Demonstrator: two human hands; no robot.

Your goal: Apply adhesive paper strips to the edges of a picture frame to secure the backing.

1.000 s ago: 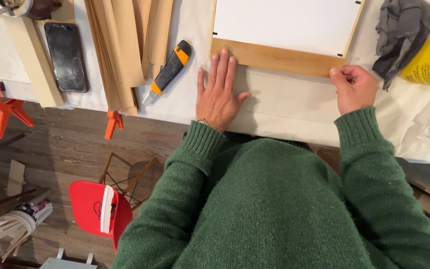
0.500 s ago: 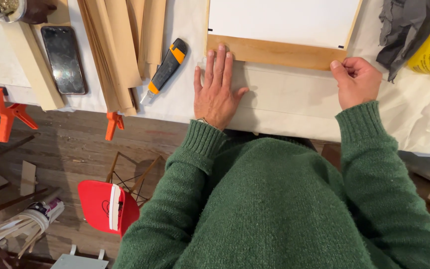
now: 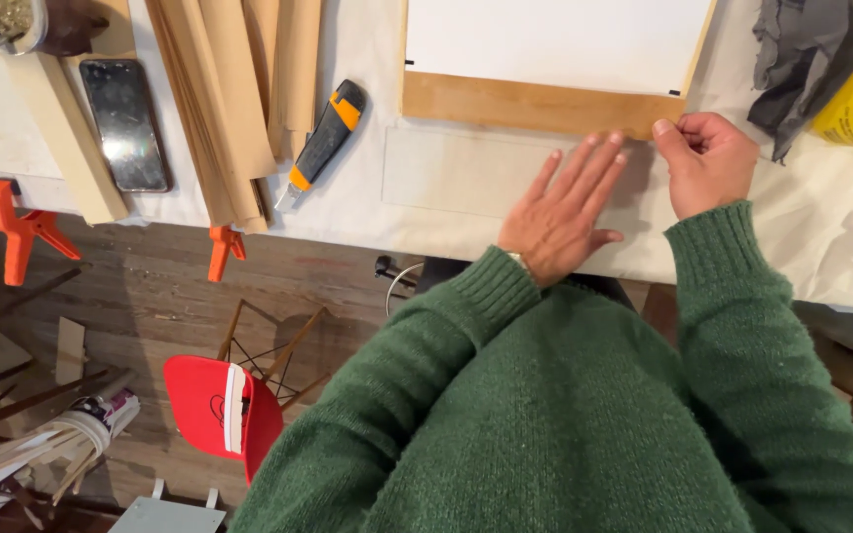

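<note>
White-covered workbench (image 3: 249, 212), wooden floor below. Clear rectangular plastic sheet (image 3: 466, 173) lies just below flat wooden board (image 3: 535, 104). Left hand (image 3: 560, 212) pressed flat, fingers spread, nothing gripped; right hand (image 3: 708, 163) pinches sheet corner. Sheet best kept flat, edge aligned.

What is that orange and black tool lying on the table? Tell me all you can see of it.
The utility knife looks like a plastic snap-off cutter: a long black body with orange at its upper end and near its tip. It lies flat and slanted on the white table cover, its narrow tip pointing down-left toward the table edge. It sits between the stack of thin wooden strips and the wooden board, close to the strips. Neither hand touches it; the left hand lies flat well to its right.
</note>
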